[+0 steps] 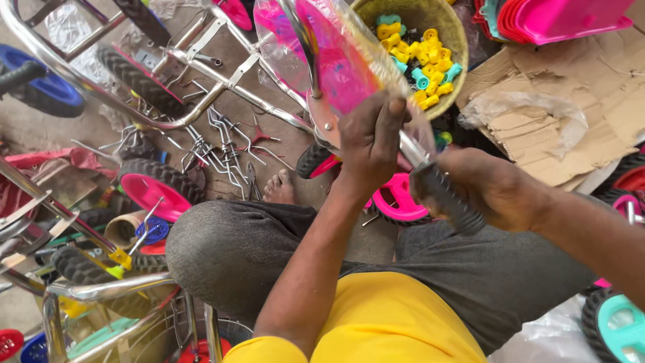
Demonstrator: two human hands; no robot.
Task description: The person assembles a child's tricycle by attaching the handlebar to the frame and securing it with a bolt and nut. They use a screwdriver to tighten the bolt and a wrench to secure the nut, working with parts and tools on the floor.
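A chrome handlebar tube [411, 146] with a ribbed black rubber grip [449, 199] on its end is held over my lap. My left hand [369, 142] is closed around the tube just above the grip. Beside my fingers is a pink plastic part in clear wrapping [336, 67]. My right hand [494, 188] wraps the black grip from the right side. A second chrome tube [306, 47] rises through the wrapped pink part. Below the hands are my grey trousers and yellow shirt.
A woven basket [451, 27] of small yellow and teal plastic pieces stands behind the hands, next to torn cardboard [578, 101]. On the floor lie black tyres with pink hubs [151, 191], chrome frames [101, 91], loose metal brackets [225, 144] and a teal wheel [615, 326].
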